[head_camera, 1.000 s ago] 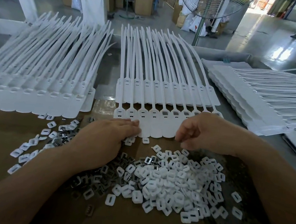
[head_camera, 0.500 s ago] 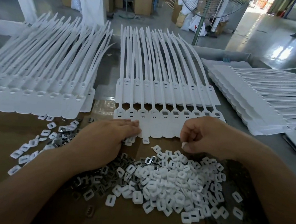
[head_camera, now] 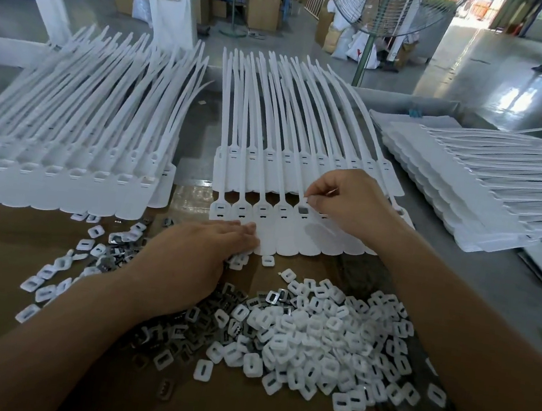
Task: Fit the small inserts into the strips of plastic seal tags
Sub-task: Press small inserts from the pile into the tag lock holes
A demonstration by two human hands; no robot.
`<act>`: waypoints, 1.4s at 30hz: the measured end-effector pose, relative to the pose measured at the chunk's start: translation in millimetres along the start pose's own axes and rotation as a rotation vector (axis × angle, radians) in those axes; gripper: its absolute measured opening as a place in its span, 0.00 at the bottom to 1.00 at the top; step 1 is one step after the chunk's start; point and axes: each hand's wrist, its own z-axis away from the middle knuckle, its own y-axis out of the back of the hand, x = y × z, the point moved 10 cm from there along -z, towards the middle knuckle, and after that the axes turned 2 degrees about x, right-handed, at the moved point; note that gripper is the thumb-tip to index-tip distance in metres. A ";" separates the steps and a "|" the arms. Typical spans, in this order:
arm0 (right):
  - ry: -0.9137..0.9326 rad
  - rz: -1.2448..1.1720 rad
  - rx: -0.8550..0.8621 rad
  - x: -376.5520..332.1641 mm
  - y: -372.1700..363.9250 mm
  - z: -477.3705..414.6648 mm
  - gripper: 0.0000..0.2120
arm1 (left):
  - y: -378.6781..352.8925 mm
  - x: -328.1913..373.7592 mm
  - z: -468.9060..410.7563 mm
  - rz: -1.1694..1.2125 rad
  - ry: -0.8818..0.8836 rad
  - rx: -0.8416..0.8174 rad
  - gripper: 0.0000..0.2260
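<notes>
- A brown cardboard sheet covers the near part of the work surface.
- A heap of small white plastic inserts, each with a slot through it, lies on the cardboard between the two forearms. More are scattered to the left.
- Dark metal clips are mixed into the left side of the heap, partly under the left wrist.
- The left hand lies palm down with its fingers straight and together. The fingertips press on the lower edge of the middle strip of seal tags.
- That strip lies flat across the far edge of the cardboard, with its long tails pointing away.
- The four tag heads at the left end of the strip have slotted white faces, and the fifth head has a grey square pocket.
- The right hand is curled, thumb and forefinger pinching a small white insert just above that fifth head.
- A left stack of strips and a right stack of strips flank the middle strip on a grey metal table.
- Beyond the table is a workshop with a shiny concrete floor.
- On that floor are a pedestal fan, cardboard boxes and a white column.
- A white sack near the fan carries a red mark, too small to read.
</notes>
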 end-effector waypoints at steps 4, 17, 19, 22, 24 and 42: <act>-0.021 0.001 -0.026 4.3 -11.5 -5.9 0.04 | 0.2 0.8 -0.6 -0.004 -0.015 0.000 0.28; -0.042 0.041 -0.040 10.5 -17.7 -7.1 0.11 | -0.2 -0.8 0.2 -0.037 0.010 -0.006 0.28; -0.041 0.018 -0.017 10.6 -15.3 -5.6 0.07 | -0.2 -0.6 0.7 -0.037 0.007 -0.008 0.28; -0.053 -0.005 0.007 9.8 -11.3 -5.1 0.03 | 0.4 -0.1 1.0 -0.035 0.007 -0.009 0.28; -0.073 -0.019 -0.001 10.4 -11.9 -5.5 0.03 | 0.5 0.0 1.2 -0.034 0.009 -0.004 0.28; -0.052 -0.021 -0.077 10.8 -11.9 -1.3 0.09 | -2.8 0.1 1.9 -0.024 0.023 -0.033 0.28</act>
